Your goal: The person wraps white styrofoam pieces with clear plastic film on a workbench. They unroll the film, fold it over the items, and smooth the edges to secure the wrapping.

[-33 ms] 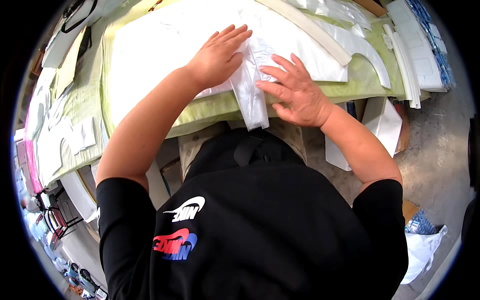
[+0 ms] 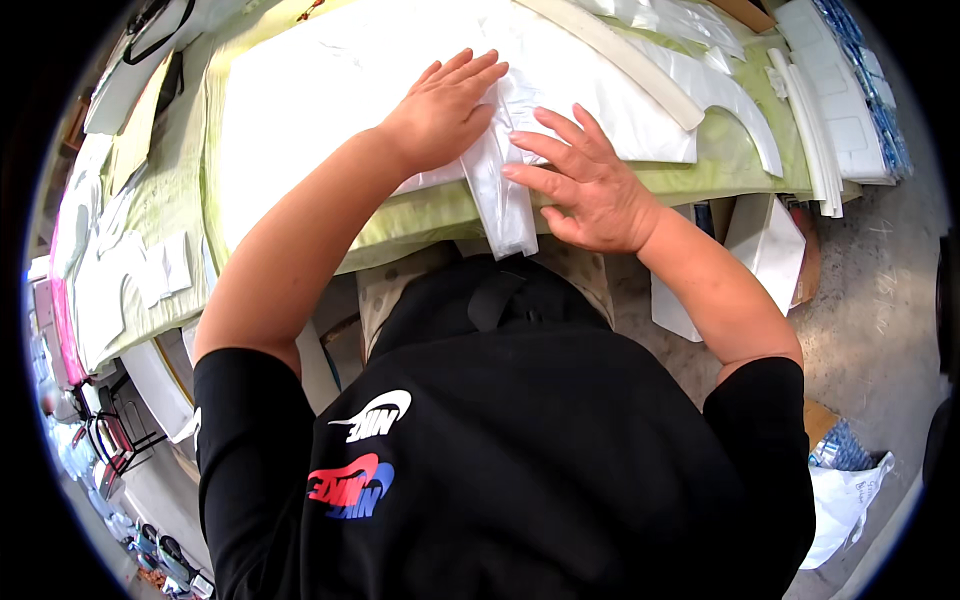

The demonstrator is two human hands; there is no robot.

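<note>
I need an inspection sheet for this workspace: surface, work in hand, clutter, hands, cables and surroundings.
Surface: table with a light green cover, a large white sheet spread over it.
Work in hand: translucent plastic strip, its lower end hanging past the table's near edge.
Clutter: long off-white strip and white arc-shaped piece, both right of the hands.
Hands: left hand flat, fingers extended, at the strip's upper left; right hand with fingers spread, at its right. Right-hand contact unclear.
Cables: black loop at upper left, cord or strap unclear.
Surroundings: grey floor; white bag at lower right.
</note>
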